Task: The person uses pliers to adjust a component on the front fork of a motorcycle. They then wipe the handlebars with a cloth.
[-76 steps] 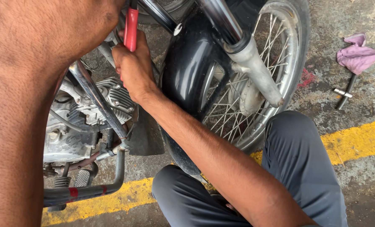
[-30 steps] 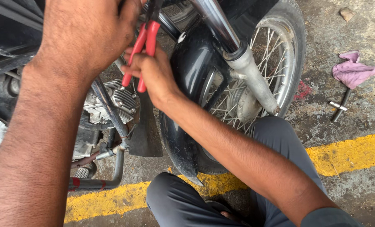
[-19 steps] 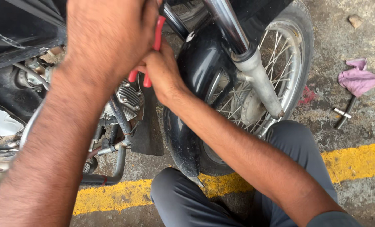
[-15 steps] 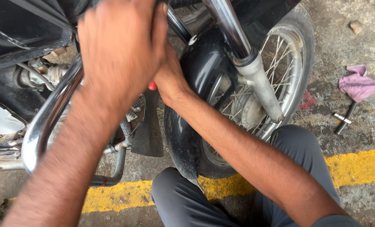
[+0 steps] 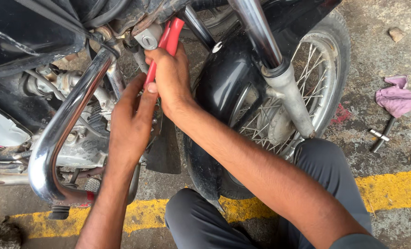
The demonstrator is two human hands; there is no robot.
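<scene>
Both hands are up under the front of a black motorcycle, right by the steering neck. The right hand (image 5: 171,80) is wrapped around the red-handled pliers (image 5: 165,46), fingers clamped on the handles, which stick up toward the frame next to a small silver lock (image 5: 146,39). The business end of the pliers is hidden behind the hands, so can't say what it's biting on. The left hand (image 5: 130,122) sits just below and left of the right one, thumb tip pressed against the lower bit of a red handle, the rest of its fingers curled in behind; can't really tell if they're gripping anything back there.

Around them: a chrome crash guard (image 5: 60,133) curves down past the left forearm, with the finned engine (image 5: 88,133) behind it. The black front fender (image 5: 224,87) and the spoked wheel (image 5: 302,92) are right of the hands, fork leg (image 5: 288,99) running across them. The person's knee in grey trousers (image 5: 325,175) is tucked against the tyre. On the concrete floor (image 5: 385,41) there's a yellow painted line (image 5: 390,191), and off to the right a pink rag (image 5: 399,97) with a T-handle wrench (image 5: 381,137) just beside it, well apart from the hands.
</scene>
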